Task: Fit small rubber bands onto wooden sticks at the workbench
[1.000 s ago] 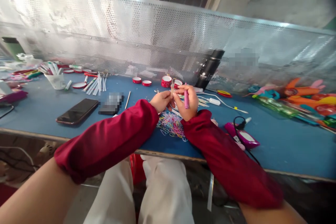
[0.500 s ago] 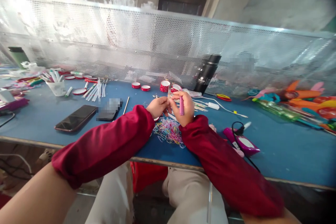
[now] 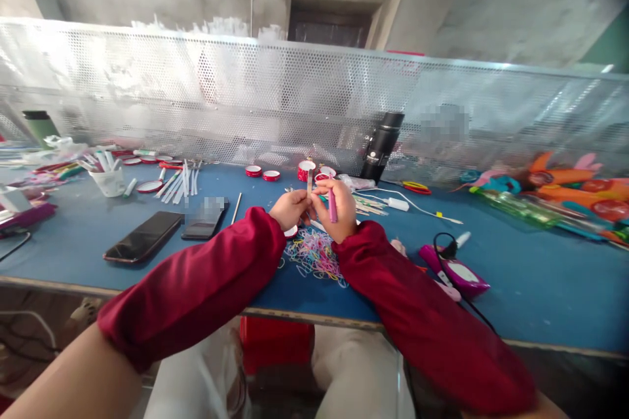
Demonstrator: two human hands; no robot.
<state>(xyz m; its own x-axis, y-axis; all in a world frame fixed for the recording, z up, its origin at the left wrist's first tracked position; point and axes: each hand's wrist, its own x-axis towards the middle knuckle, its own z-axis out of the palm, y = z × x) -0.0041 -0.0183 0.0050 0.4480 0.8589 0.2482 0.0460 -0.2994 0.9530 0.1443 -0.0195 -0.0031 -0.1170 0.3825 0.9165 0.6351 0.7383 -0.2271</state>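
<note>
My left hand (image 3: 291, 209) pinches a thin, flat, upright stick (image 3: 309, 182) between thumb and fingers. My right hand (image 3: 340, 213) is closed around a purple marker (image 3: 333, 205), which slants down across its fingers. The fingertips of both hands meet at the base of the stick, and what lies between them there is too small to make out. Just below the hands spreads a pile of small coloured rubber bands (image 3: 317, 255) on the blue table (image 3: 535, 275). Part of a white round lid with a red rim (image 3: 291, 232) shows under my left hand.
Round red-and-white tins (image 3: 253, 171) and a black flask (image 3: 383, 147) stand behind the hands. Two phones (image 3: 143, 236) lie to the left, near a white cup of markers (image 3: 107, 181). At right are a purple device with a cable (image 3: 457, 268) and orange balloon-like items (image 3: 560, 177).
The view has tilted up, so an exit sign now shows above and everything sits lower in the picture. Both hands keep hold of the stick and marker, with only slight finger movement.
</note>
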